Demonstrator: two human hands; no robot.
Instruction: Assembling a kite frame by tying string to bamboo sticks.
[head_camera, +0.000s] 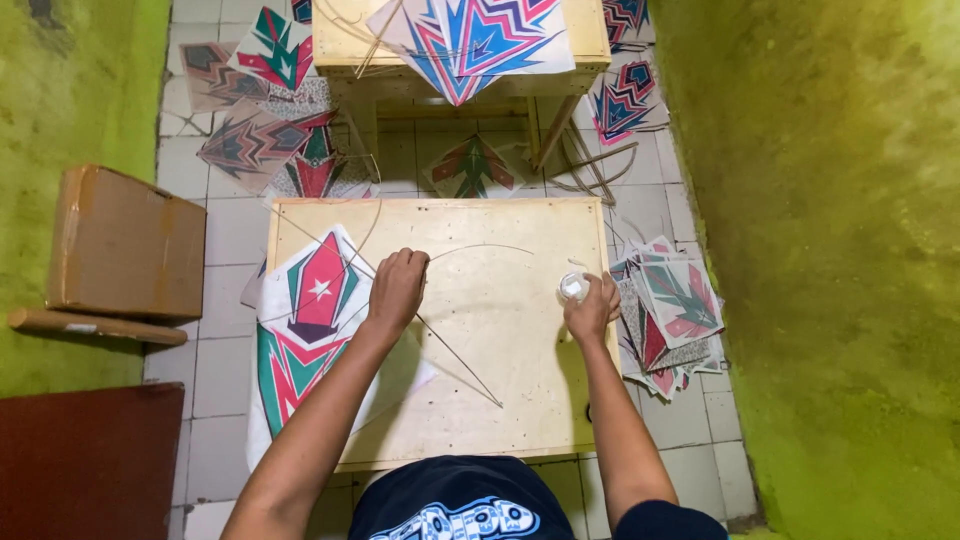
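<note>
Head view: on the wooden worktop (520, 400), the left hand (396, 290) is pinching thin crossed sticks (455, 360) in a closed grip, while the right hand (592, 308) is clasping a small clear cup (574, 286) near the worktop's right edge.

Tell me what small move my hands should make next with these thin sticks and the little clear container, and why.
Probably bring the right hand from the small clear container over to the left hand. The left hand pinches the thin sticks where the straight one meets the bowed one on the wooden table, so that joint looks ready for fixing. The printed kite sheet lies close by on the left.
</note>
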